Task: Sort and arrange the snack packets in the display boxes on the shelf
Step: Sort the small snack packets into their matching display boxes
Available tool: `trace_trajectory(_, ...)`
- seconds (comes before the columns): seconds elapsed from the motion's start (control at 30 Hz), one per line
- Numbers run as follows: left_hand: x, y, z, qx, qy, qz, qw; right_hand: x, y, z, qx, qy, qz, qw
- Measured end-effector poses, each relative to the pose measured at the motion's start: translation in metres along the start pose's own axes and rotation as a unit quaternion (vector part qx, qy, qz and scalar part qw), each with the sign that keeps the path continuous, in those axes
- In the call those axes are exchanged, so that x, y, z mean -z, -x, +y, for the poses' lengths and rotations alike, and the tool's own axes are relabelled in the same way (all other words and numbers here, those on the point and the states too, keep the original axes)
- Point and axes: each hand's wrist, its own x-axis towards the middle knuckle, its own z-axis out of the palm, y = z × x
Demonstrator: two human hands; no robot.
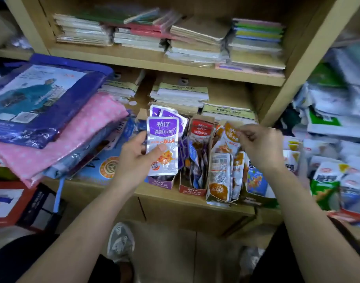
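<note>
Three narrow display boxes stand side by side on the wooden shelf: a purple box, a red box and an orange box, each with snack packets in it. My left hand grips a small stack of purple-and-silver packets above the purple box, thumb pressed on the front one. More purple packets stick up behind. My right hand pinches the top of an orange packet over the orange box.
Folded plastic-wrapped items, pink dotted and blue, pile up at the left. Stacks of notebooks fill the shelf behind the boxes and the shelf above. Loose white, green and blue snack bags crowd the right side. My shoe is on the floor below.
</note>
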Motion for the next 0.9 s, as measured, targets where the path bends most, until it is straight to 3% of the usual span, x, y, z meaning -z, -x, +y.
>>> trace_trajectory(0.13,-0.012,-0.003,0.0,0.031,0.04,-0.011,0.999,-0.008,-0.001,0.001,-0.045,0.07,-0.103,0.991)
trace_trajectory(0.27,-0.018,-0.004,-0.004,0.064,0.07,-0.031,0.995,-0.002,0.001,-0.01,-0.025,0.033,-0.019,0.999)
trace_trajectory(0.33,-0.021,-0.004,-0.005,0.068,0.082,-0.045,0.993,0.001,0.009,-0.03,-0.054,-0.089,0.002,0.995)
trace_trajectory(0.4,-0.026,-0.001,-0.006,0.067,0.091,-0.062,0.992,0.0,0.018,-0.056,-0.139,-0.264,-0.098,0.95)
trace_trajectory(0.47,-0.031,0.002,-0.007,0.067,0.099,-0.086,0.989,-0.006,0.027,-0.072,-0.212,-0.419,-0.179,0.865)
trace_trajectory(0.5,-0.032,0.003,-0.007,0.067,0.1,-0.101,0.987,-0.01,0.03,-0.074,-0.225,-0.459,-0.19,0.838)
trace_trajectory(0.57,-0.035,0.006,-0.006,0.064,0.086,-0.119,0.987,-0.017,0.031,-0.073,-0.224,-0.467,-0.18,0.836)
trace_trajectory(0.67,-0.035,0.008,-0.002,0.04,0.042,-0.06,0.996,-0.021,0.028,-0.067,-0.25,-0.467,-0.136,0.837)
trace_trajectory(0.8,-0.009,-0.011,-0.001,0.005,0.026,0.114,0.993,-0.014,0.019,-0.053,-0.268,-0.429,-0.017,0.862)
trace_trajectory(0.9,0.009,-0.024,0.002,-0.011,0.051,0.199,0.979,-0.011,0.015,-0.045,-0.271,-0.386,0.002,0.882)
